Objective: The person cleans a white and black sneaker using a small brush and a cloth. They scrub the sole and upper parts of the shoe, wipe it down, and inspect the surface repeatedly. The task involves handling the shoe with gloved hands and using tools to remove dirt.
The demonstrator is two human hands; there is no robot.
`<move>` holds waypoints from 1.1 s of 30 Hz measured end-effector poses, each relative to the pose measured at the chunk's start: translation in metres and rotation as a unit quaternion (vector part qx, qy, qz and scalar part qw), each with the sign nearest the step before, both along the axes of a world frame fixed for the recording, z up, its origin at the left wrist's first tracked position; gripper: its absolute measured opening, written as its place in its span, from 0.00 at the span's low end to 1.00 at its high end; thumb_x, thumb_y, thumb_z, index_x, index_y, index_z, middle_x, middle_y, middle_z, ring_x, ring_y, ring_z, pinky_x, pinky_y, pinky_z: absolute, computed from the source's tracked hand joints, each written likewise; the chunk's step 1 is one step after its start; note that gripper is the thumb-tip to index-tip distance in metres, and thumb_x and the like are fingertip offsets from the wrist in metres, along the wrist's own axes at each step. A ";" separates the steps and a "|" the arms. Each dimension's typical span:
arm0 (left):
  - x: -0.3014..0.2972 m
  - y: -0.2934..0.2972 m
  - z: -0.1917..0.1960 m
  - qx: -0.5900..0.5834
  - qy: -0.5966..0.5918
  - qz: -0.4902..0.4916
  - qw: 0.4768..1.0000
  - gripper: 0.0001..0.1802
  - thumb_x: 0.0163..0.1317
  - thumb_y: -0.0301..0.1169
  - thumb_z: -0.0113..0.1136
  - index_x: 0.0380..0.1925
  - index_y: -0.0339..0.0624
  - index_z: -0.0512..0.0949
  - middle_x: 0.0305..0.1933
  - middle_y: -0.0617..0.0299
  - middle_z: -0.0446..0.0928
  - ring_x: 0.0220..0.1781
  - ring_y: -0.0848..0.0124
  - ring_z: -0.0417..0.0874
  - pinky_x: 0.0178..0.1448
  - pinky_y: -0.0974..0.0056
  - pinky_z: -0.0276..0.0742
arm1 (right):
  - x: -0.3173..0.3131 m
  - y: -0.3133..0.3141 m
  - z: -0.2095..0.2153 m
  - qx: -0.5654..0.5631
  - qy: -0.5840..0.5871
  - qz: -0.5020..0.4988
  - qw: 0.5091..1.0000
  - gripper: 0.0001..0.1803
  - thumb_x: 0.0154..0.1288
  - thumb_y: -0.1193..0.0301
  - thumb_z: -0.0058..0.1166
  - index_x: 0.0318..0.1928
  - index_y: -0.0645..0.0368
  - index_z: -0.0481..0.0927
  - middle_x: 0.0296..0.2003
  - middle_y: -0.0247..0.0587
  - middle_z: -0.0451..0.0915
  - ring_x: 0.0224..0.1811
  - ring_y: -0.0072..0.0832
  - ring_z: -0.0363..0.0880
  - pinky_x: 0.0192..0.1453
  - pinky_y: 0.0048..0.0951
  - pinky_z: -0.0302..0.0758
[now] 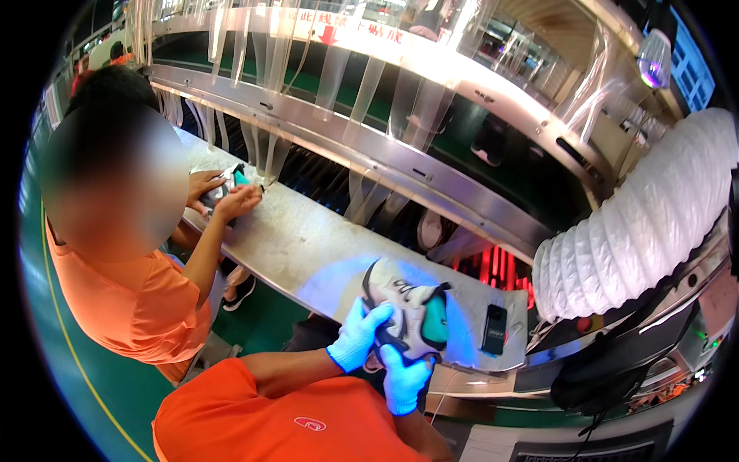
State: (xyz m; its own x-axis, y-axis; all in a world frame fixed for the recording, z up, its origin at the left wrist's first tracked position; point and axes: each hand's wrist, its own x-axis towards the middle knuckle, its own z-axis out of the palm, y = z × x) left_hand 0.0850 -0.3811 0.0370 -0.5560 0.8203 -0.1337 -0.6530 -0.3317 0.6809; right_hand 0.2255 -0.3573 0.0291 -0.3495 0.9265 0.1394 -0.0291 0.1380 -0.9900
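Note:
A light grey and dark sneaker (394, 289) with a teal lining at its opening is held over the metal worktop (331, 246), tilted, under a pool of blue light. My left hand (360, 333), in a glove that looks blue under this light, is closed on the shoe's left side. At the heel end, my gloved right hand (405, 382) grips the lower part of the shoe. The fingers under the shoe are partly hidden. A black phone-like device (494, 329) lies on the worktop to the right.
A co-worker in an orange shirt (138, 292) handles another sneaker (223, 183) at the left. Behind the worktop runs a machine with a metal rail (369, 146) and hanging clear strips; a shoe (429, 229) shows beneath. At right are a white duct (639, 223) and a black bag (600, 373).

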 end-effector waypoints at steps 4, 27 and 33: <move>-0.048 0.044 0.100 0.154 0.244 -0.049 0.956 0.58 0.71 0.42 0.78 0.91 0.40 0.52 0.88 0.48 0.66 0.90 0.54 0.65 0.91 0.48 0.61 | -0.063 0.041 0.108 0.149 0.241 -0.062 0.957 0.40 0.72 0.77 0.68 0.81 0.66 0.67 0.73 0.49 0.78 0.72 0.37 0.79 0.77 0.41 0.78; -0.093 0.013 -0.094 -0.223 0.678 0.044 0.699 0.30 0.66 0.44 0.76 0.64 0.39 0.86 0.60 0.46 0.90 0.60 0.47 0.92 0.66 0.48 0.89 | -0.215 0.264 0.217 0.497 0.035 -0.060 0.865 0.32 0.75 0.68 0.70 0.74 0.71 0.78 0.65 0.63 0.87 0.68 0.53 0.88 0.74 0.48 0.82; -0.097 0.031 -0.086 -0.254 0.541 -0.059 0.800 0.32 0.68 0.38 0.78 0.69 0.36 0.83 0.62 0.45 0.90 0.63 0.54 0.93 0.66 0.52 0.90 | -0.018 0.172 -0.044 0.400 -0.392 -0.095 0.823 0.28 0.69 0.66 0.75 0.66 0.63 0.86 0.68 0.61 0.85 0.70 0.62 0.83 0.75 0.54 0.80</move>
